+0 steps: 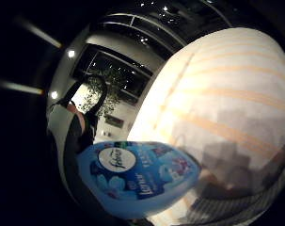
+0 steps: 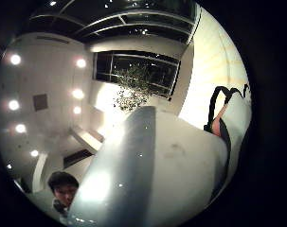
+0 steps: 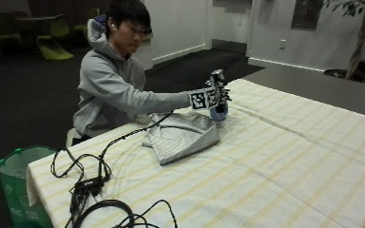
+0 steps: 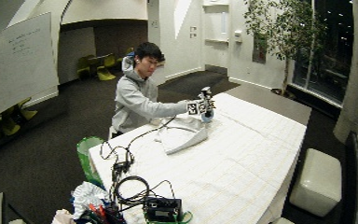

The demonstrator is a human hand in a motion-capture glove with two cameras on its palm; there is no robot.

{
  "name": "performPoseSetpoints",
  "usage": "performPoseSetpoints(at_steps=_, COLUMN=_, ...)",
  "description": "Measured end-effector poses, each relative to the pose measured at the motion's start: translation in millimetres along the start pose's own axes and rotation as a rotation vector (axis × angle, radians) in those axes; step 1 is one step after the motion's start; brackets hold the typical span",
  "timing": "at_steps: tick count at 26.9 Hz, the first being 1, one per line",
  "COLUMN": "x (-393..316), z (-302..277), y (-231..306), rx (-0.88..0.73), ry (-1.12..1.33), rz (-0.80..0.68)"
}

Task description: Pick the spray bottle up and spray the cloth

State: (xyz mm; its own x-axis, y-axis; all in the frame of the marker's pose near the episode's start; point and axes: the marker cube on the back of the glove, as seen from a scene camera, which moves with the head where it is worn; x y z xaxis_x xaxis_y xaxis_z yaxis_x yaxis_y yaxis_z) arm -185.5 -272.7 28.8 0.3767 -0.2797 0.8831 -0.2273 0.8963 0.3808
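The big table has a striped cover. The soft, floppy cloth lies near the edge by the person. The spray bottle stands just past it, hard and smooth, maybe slippery. The right hand wraps its neck, a good spot

Blue flowered spray bottle; grey striped cloth; white bench cover with pale yellow stripes.

A table is covered by a pale yellow-striped tablecloth. A folded grey cloth and black cables are laid directly on it.
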Motion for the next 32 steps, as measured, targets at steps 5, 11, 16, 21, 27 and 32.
performPoseSetpoints(at_steps=5, x=9.4, z=5.5, y=0.7, rx=-0.047, ry=0.016, rz=0.003)
performPoseSetpoints(at_steps=11, x=12.4, z=-2.7, y=0.6, rx=-0.144, ry=0.043, rz=0.016)
performPoseSetpoints(at_steps=16, x=11.4, z=-14.6, y=20.6, rx=-0.279, ry=0.094, rz=0.012)
performPoseSetpoints(at_steps=21, x=3.9, z=-39.5, y=35.9, rx=-0.286, ry=0.112, rz=-0.019)
performPoseSetpoints(at_steps=27, x=-8.9, z=-67.1, y=61.2, rx=-0.287, ry=0.114, rz=-0.073)
performPoseSetpoints(at_steps=32, x=-19.6, z=-88.8, y=82.9, rx=-0.315, ry=0.129, rz=-0.107)
